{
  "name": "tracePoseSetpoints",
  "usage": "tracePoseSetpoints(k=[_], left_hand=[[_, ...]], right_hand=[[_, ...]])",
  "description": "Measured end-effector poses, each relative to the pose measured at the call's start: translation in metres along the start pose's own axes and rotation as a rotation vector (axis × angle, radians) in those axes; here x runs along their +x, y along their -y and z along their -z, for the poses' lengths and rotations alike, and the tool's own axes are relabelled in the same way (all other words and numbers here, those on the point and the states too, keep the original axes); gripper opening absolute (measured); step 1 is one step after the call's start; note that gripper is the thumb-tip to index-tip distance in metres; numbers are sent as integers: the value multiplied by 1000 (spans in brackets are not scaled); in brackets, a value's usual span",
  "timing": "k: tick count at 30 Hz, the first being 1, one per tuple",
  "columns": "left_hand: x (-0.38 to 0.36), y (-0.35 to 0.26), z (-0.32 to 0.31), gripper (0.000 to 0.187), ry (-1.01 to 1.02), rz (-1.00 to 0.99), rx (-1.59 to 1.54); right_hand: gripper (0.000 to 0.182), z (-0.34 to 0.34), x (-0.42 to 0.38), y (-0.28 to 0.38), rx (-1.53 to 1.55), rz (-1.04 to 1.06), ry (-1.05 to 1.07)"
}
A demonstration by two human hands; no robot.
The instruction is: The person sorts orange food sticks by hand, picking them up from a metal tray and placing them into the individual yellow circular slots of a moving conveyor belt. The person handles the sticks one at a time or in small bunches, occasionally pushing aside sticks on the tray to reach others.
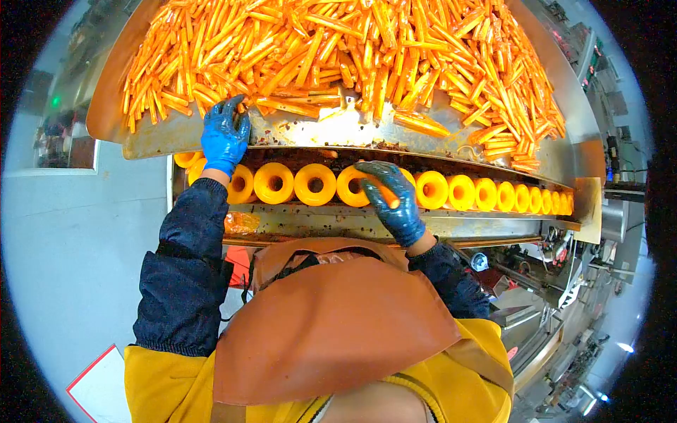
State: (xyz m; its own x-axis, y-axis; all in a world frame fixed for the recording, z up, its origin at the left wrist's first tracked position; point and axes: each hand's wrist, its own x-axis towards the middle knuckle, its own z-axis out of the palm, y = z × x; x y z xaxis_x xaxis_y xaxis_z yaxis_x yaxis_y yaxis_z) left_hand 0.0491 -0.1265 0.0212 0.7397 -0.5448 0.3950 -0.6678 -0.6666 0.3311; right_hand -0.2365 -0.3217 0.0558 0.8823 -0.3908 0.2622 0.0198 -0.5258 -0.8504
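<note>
A steel tray [176, 130] holds a big heap of orange carrot sticks [352, 49]. Below its front lip runs a row of yellow ring-shaped holders [315, 184]. My left hand [225, 135], in a blue glove, reaches up onto the tray's lip, with its fingers among the nearest sticks at the heap's left edge. My right hand [392, 200], also blue-gloved, grips one carrot stick [388, 195] in front of a yellow holder in the middle of the row.
Steel machine parts and frames [564, 282] crowd the right side. A pale floor [77, 268] lies to the left, with a red-edged white board [99, 388] at the lower left. I wear a brown apron [324, 324] over yellow clothing.
</note>
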Motion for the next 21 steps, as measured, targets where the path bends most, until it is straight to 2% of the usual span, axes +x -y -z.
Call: tracePoseSetpoints(k=[3, 5, 7, 8, 12, 15, 16, 17, 19, 20, 21], left_hand=[[1, 2, -1, 38, 21, 20, 17], [2, 4, -2, 39, -4, -9, 5], [-1, 6, -4, 39, -19, -36, -8], [0, 8, -5, 39, -22, -32, -9], [0, -2, 1, 37, -25, -15, -6], [1, 5, -5, 38, -29, -31, -35], [2, 6, -5, 42, -19, -33, -29], [3, 4, -9, 42, -21, -40, -32], [11, -11, -11, 48, -280, -89, -149], [19, -18, -20, 55, -273, -85, -193], [28, -33, -24, 55, -269, -95, -200]], right_hand=[[27, -7, -1, -3, -68, 7, 18], [23, -6, -5, -11, 23, -25, -41], [19, -2, -17, -29, 65, -228, -105], [16, 2, -23, -32, 36, -263, -164], [20, 29, -46, -55, -217, -339, -52], [26, 51, -30, -31, -181, -378, -35], [30, 55, -21, -37, -208, -180, -134], [31, 64, -13, -35, -199, -227, -173], [27, 79, 20, -28, -468, -229, -199], [23, 83, 36, -37, -582, -138, -201], [20, 87, 50, -47, -695, -52, -199]])
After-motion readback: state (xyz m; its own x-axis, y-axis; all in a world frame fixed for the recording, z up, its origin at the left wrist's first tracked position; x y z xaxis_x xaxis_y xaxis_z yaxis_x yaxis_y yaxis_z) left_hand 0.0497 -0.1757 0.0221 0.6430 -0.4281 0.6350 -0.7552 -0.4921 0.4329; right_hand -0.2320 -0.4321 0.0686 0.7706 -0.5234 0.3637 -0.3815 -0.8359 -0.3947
